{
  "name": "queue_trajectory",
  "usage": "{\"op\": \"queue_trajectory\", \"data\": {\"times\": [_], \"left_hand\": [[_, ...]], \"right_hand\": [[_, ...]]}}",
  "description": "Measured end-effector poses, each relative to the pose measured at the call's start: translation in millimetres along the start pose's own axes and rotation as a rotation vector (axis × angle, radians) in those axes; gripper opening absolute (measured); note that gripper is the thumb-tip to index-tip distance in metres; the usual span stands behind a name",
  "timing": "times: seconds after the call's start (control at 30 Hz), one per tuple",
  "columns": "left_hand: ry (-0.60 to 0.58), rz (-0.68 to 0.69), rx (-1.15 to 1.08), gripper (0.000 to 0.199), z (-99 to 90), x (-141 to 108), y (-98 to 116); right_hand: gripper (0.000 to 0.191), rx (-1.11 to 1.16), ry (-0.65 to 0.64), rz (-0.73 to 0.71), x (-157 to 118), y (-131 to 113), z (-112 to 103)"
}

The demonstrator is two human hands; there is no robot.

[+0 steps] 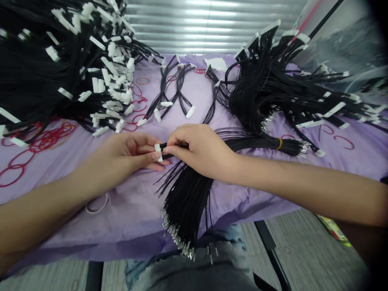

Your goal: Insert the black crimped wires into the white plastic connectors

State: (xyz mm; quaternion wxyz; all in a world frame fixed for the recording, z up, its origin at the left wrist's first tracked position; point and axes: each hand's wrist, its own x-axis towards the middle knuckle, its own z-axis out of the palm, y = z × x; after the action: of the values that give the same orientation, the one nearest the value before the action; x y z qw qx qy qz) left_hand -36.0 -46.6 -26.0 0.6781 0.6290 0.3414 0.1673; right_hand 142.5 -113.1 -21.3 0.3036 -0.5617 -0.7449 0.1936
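Near the middle of the table, a white plug connector sits between the thumb and fingers of my left hand. Just to its right, my right hand pinches the black wires that run into the connector. Below my right hand a loose bundle of black wires fans toward the table's front edge, its ends tipped with bare metal terminals. Another wire bundle, tied with a yellow band, lies behind my right forearm. My right palm hides part of the wires.
A large heap of black cables with white connectors fills the left back. More cables are piled at the right back. Several short cables lie between them. Red rubber bands are scattered on the purple cloth.
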Motion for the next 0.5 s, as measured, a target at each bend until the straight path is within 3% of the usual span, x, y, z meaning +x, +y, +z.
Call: {"op": "queue_trajectory", "data": {"times": [0.33,0.5], "left_hand": [[-0.024,-0.019,0.013,0.011,0.8,-1,0],[0.042,0.031,-0.002,0.019,-2.0,2,3]], "right_hand": [[0.018,-0.119,-0.026,-0.104,1,3,0],[0.023,-0.384,0.093,-0.326,-2,-2,-20]]}}
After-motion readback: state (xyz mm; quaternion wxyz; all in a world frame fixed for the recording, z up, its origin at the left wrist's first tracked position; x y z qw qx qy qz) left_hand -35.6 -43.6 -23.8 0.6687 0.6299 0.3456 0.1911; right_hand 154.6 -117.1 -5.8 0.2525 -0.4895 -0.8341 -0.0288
